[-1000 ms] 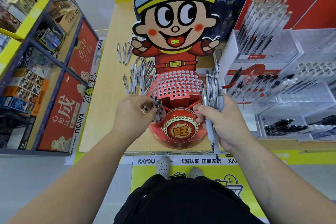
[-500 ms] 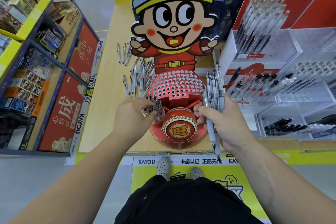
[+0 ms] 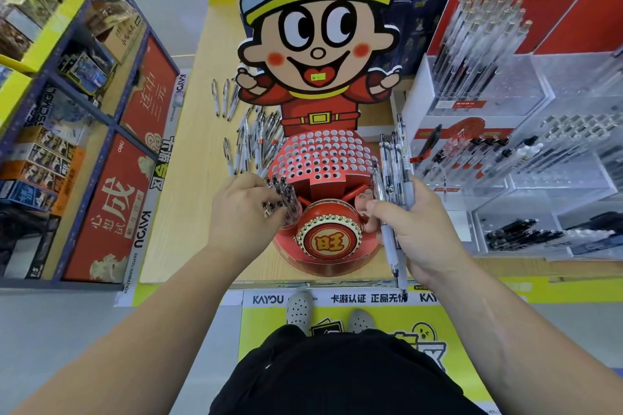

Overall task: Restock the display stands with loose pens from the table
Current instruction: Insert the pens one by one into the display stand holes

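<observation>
Compared with half a second ago, almost nothing has moved: both hands stay at the same places on either side of the display stand (image 3: 328, 242), and the view is only a little shifted. The left hand (image 3: 241, 212) has its fingers curled round the upper ends of a group of pens (image 3: 286, 192), which stand upright in the left cup of the stand, as before. The right hand (image 3: 421, 229) holds a bundle of pens (image 3: 392, 172) in a closed grip, their ends pointing away from the person, just beside the right cup.

The stand is made of glossy red cardboard: a round drum at the front with a gold studded rim, and behind it a rounded dome (image 3: 323, 158) full of small round holes. Above it rises a flat cartoon figure (image 3: 317, 44). The pens have clear plastic barrels with metal clips. More loose pens (image 3: 253, 141) lie in a scattered heap on the pale wood-grain table (image 3: 188, 195), left of the dome. At the right stand clear acrylic boxes (image 3: 505, 87) with pens.
</observation>
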`<state>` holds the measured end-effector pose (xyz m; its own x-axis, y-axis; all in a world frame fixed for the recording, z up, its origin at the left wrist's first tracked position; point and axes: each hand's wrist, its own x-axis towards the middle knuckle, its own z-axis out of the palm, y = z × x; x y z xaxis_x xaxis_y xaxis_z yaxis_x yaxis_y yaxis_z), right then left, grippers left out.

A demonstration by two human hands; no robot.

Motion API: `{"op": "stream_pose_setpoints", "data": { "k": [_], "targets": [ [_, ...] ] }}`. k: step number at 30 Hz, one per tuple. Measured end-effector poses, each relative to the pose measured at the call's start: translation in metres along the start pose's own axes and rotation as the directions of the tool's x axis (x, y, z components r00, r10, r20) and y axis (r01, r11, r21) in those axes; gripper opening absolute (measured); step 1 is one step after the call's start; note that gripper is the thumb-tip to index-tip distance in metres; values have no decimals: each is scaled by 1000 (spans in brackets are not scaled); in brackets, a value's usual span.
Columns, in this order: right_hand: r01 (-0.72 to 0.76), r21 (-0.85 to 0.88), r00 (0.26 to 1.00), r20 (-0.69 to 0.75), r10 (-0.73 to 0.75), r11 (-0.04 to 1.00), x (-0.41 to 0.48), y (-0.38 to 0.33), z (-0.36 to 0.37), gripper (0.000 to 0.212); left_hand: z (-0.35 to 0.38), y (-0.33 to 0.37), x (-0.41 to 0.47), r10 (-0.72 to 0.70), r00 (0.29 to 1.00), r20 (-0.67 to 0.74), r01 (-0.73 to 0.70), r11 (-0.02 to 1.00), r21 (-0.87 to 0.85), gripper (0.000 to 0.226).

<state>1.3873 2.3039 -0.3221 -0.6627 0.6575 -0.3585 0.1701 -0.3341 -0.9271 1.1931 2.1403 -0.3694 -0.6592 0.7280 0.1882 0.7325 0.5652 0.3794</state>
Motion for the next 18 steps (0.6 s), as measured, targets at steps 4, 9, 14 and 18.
{"op": "stream_pose_setpoints", "data": {
  "k": [4, 9, 14, 18],
  "targets": [
    [0, -8, 1000, -1, 0, 1000, 2, 2, 0, 26, 1, 1, 3, 19, 999, 26, -19, 1000, -5, 17],
    [-6, -14, 1000, -7, 6, 1000, 3, 4, 1, 23, -3, 4, 10, 72, 993, 88, -76, 997, 35, 16],
    [-30, 11, 999, 12, 29, 999, 6, 4, 4, 22, -8, 4, 10, 30, 997, 73, -36, 996, 81, 20],
    [-5, 15, 999, 51, 4, 1000, 7, 2, 8, 25, -30, 32, 8, 23, 999, -39, -27, 992, -127, 27]
  ]
}}
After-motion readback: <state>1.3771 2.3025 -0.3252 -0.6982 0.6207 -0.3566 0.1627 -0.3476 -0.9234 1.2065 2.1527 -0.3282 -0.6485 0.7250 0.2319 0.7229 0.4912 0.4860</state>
